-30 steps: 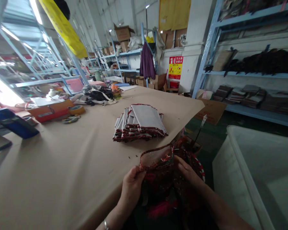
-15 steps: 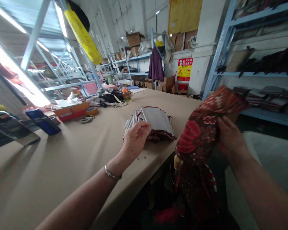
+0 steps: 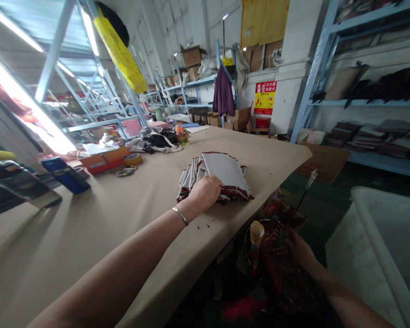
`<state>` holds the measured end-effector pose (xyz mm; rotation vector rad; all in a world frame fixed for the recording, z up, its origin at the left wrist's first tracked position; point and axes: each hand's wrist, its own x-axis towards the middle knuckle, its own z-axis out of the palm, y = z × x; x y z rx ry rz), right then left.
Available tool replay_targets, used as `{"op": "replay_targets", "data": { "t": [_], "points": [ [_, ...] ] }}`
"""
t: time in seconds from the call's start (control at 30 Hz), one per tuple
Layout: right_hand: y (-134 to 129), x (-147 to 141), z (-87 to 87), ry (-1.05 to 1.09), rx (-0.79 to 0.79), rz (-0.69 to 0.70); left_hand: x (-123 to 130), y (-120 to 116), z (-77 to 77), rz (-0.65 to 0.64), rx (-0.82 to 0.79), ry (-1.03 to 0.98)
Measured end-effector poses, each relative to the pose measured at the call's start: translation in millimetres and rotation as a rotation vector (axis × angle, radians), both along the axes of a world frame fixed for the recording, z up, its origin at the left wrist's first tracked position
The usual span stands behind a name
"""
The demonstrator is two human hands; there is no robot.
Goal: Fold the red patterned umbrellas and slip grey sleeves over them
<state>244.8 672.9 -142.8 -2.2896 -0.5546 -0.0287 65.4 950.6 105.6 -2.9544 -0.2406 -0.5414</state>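
My left hand (image 3: 207, 191) rests on the front part of a stack of folded grey cloth pieces (image 3: 223, 167) with dark red edging. Its fingers are curled down against the top piece; the fingertips are partly hidden. Below the table's edge on the right, my right hand (image 3: 299, 250) reaches down to dark red patterned cloth (image 3: 276, 269). Shadow and blur hide its fingers, so I cannot see whether they grip the cloth. A rounded tan object (image 3: 257, 232) stands out beside that cloth.
The brown-covered table (image 3: 150, 191) runs to the back. On its left are a blue box (image 3: 66, 175), a tape roll (image 3: 133, 159), scissors (image 3: 126, 171) and an orange box (image 3: 105, 159). To the right are a white bin (image 3: 369, 237), a cardboard box (image 3: 324, 159) and blue shelving (image 3: 376, 104).
My right hand has gone down below the table's edge with the red patterned cloth, which was held up before. My left hand has moved slightly right and down onto the grey stack.
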Motion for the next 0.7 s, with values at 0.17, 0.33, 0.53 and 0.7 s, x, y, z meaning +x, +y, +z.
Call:
{"op": "replay_targets", "data": {
  "t": [0.17,0.33,0.53,0.7],
  "points": [
    [65,-3,123.7,-0.357,0.272,0.351,7,1,9.2,0.027,0.012,0.015],
    [135,-36,227.0,-0.691,0.046,0.707,10,-4,19.3,0.05,0.009,-0.05],
    [151,-56,253.6,-0.842,-0.279,0.598,-1,-17,34.2,0.09,-0.079,-0.177],
    [119,-31,252.1,-0.695,-0.363,0.368,-22,-26,34.9,0.118,-0.049,-0.266]
  ]
}}
